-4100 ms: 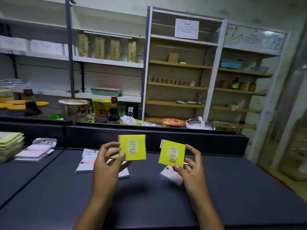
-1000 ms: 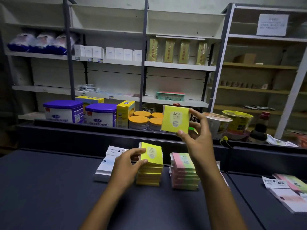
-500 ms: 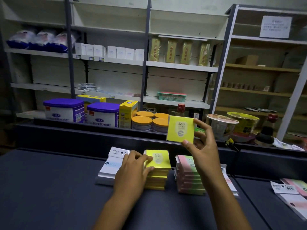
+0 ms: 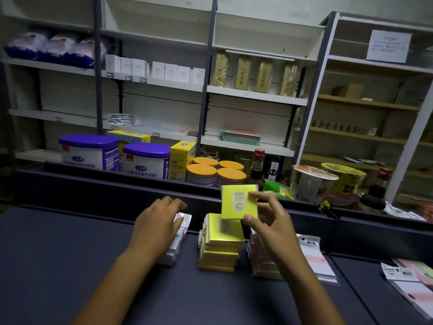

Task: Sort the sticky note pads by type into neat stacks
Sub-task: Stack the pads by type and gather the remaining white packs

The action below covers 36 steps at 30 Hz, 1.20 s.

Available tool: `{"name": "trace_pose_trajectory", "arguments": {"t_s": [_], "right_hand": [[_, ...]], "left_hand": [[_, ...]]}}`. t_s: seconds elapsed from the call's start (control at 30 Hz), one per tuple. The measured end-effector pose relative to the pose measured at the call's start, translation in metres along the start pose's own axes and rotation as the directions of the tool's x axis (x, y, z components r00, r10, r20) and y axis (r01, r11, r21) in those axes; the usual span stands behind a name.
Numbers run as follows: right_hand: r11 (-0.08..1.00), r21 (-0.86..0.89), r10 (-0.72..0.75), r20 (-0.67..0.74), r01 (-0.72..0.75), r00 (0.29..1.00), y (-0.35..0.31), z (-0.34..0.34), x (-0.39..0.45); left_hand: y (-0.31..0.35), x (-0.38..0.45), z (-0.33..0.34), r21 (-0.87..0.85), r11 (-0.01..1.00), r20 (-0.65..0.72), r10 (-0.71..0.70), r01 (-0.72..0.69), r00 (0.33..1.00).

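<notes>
Right hand [image 4: 269, 221] pinches upright yellow pad [image 4: 237, 202], label facing camera; left hand [image 4: 159, 221] relaxed, holding nothing.

bare forearms, hands [image 4: 161, 221] — no sleeves

Bare counter [image 4: 58, 266] open at near left, yellow stack [image 4: 220, 247] hemmed between white stack [image 4: 178, 240] and pink stack [image 4: 262, 263], raised ledge [image 4: 117, 181] blocking behind, loose pads [image 4: 412, 282] far right.
</notes>
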State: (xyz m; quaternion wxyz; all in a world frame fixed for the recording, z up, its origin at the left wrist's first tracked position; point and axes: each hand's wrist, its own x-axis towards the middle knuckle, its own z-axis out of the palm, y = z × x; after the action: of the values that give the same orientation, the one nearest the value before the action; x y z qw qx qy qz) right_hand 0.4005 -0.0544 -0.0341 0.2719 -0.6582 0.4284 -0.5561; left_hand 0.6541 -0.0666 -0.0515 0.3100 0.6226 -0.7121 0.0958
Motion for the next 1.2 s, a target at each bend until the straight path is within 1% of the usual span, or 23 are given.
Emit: {"name": "trace_pose_trajectory", "arguments": {"t_s": [0.23, 0.43, 0.57, 0.7, 0.8, 0.9, 1.03, 1.1, 1.2], "right_hand": [[0.995, -0.072, 0.067, 0.06, -0.063, 0.996, 0.007, 0.009, -0.002], [0.992, -0.111, 0.078, 0.12, -0.064, 0.99, 0.006, 0.012, -0.004], [0.946, -0.325, 0.058, 0.124, -0.015, 0.991, 0.007, 0.011, -0.005], [0.858, -0.509, 0.002, 0.146, 0.073, 0.989, 0.01, 0.009, -0.004], [0.78, -0.62, 0.026, 0.173, 0.088, 0.985, 0.012, 0.01, -0.003], [0.754, -0.651, 0.033, 0.175, 0.091, 0.984, 0.015, 0.009, -0.003], [0.724, -0.676, 0.002, 0.199, 0.136, 0.98, 0.014, 0.012, -0.005], [0.743, -0.654, -0.014, 0.193, 0.139, 0.981, 0.012, 0.011, -0.005], [0.797, -0.592, -0.05, 0.139, 0.123, 0.989, 0.006, 0.005, -0.009]], "left_hand": [[-0.007, -0.004, 0.009, 0.051, 0.999, -0.03, 0.02, -0.019, 0.999], [-0.008, -0.005, 0.011, 0.026, 0.999, -0.055, 0.029, -0.028, 0.998], [-0.01, -0.004, 0.011, 0.016, 1.0, -0.061, 0.02, -0.019, 0.998], [-0.013, -0.003, 0.011, -0.004, 1.0, -0.064, 0.008, -0.008, 0.998], [-0.014, -0.003, 0.011, -0.016, 1.0, -0.07, 0.009, -0.01, 0.998], [-0.014, -0.003, 0.012, -0.027, 1.0, -0.067, 0.014, -0.016, 0.998], [-0.011, -0.003, 0.013, -0.033, 0.999, -0.063, 0.018, -0.021, 0.998], [-0.009, -0.003, 0.012, -0.052, 0.998, -0.063, 0.017, -0.02, 0.998], [-0.004, -0.004, 0.008, -0.099, 0.995, -0.074, 0.022, -0.03, 0.997]]}}
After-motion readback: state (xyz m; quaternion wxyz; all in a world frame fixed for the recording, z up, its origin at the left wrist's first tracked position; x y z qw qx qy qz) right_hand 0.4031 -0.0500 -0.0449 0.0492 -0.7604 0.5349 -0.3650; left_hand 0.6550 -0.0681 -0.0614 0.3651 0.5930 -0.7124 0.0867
